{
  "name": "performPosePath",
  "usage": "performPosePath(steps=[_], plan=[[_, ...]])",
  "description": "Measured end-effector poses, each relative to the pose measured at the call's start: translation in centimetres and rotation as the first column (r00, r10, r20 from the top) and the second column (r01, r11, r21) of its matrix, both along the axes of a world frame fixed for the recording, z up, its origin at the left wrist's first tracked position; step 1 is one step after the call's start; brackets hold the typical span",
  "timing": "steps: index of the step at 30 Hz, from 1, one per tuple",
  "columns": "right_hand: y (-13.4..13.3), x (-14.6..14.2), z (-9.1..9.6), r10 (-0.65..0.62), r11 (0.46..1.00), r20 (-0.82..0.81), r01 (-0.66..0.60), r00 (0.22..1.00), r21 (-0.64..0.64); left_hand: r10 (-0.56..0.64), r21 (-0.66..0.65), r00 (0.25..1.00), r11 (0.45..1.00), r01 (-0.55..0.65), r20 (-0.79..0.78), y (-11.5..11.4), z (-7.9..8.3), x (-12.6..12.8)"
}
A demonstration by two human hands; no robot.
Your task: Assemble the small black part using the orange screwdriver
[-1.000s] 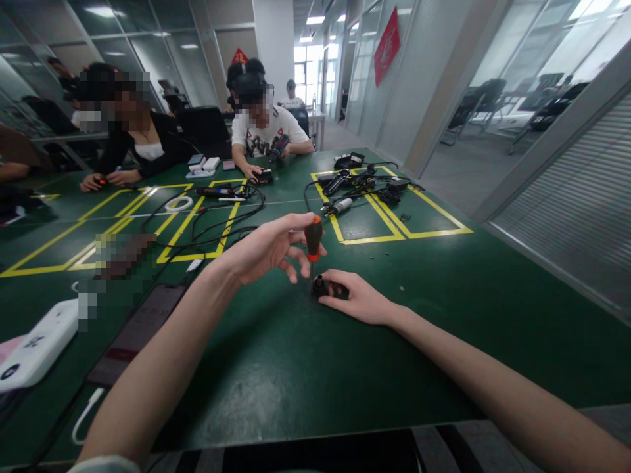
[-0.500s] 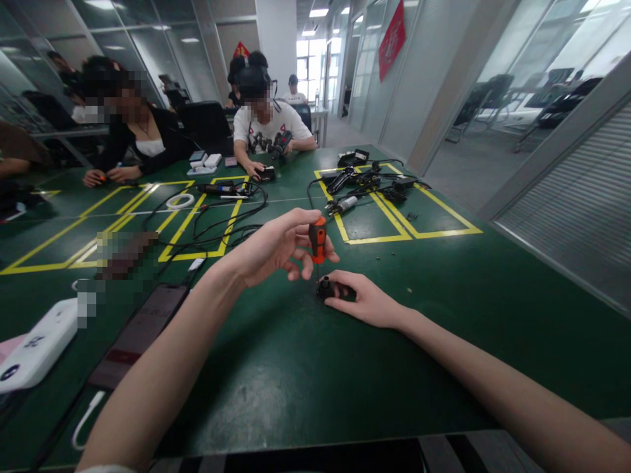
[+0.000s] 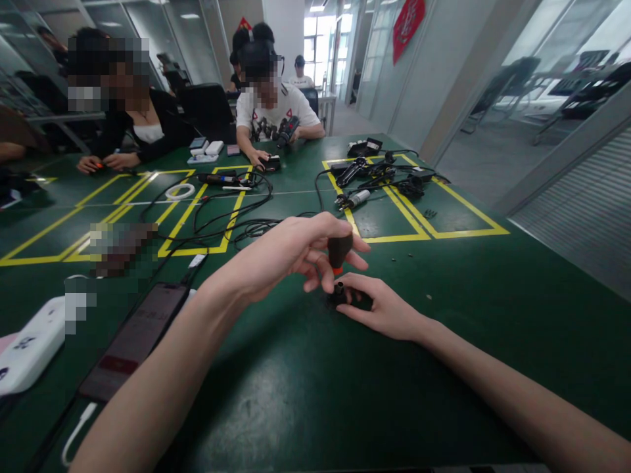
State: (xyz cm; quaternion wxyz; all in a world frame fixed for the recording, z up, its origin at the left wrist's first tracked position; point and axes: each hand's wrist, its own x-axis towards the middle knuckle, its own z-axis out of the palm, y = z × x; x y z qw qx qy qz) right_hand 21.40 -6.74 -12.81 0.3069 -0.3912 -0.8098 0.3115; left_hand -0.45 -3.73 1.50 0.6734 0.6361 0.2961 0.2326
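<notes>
My left hand is closed around the handle of an upright black-and-orange screwdriver, with its fingers around the sides and the thumb at the top. Directly below is a small black part with a short round tube pointing up, resting on the green table. My right hand grips that part from the right between thumb and fingers. Fingers of my left hand hide the screwdriver's shaft and tip, so I cannot tell whether it touches the part.
A phone and a white power strip lie at the left. Black cables and tools, including a silver-and-black tool, lie around yellow tape outlines. Tiny screws are on the right. Across the table, a person holds a dark device.
The screwdriver handle has turned, its dark side now facing me, and my left fingers have shifted around it. The whole view has moved slightly, placing both hands farther right.
</notes>
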Motion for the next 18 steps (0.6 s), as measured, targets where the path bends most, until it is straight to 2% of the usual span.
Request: performPosePath(steps=[3, 10, 18], plan=[[-0.02, 0.04, -0.01, 0.003, 1.000, 0.000, -0.003, 1.000, 0.007, -0.017, -0.016, 1.000, 1.000, 0.017, 0.014, 0.04, -0.19, 0.21], [0.18, 0.01, 0.04, 0.019, 1.000, 0.025, -0.019, 0.999, -0.009, -0.065, -0.160, 0.989, 0.983, 0.086, 0.132, 0.43, -0.97, 0.63], [0.41, -0.14, 0.34, 0.012, 1.000, -0.003, -0.012, 1.000, -0.001, -0.083, -0.152, 0.995, 0.984, 0.092, 0.063, 0.50, -0.41, 0.00]])
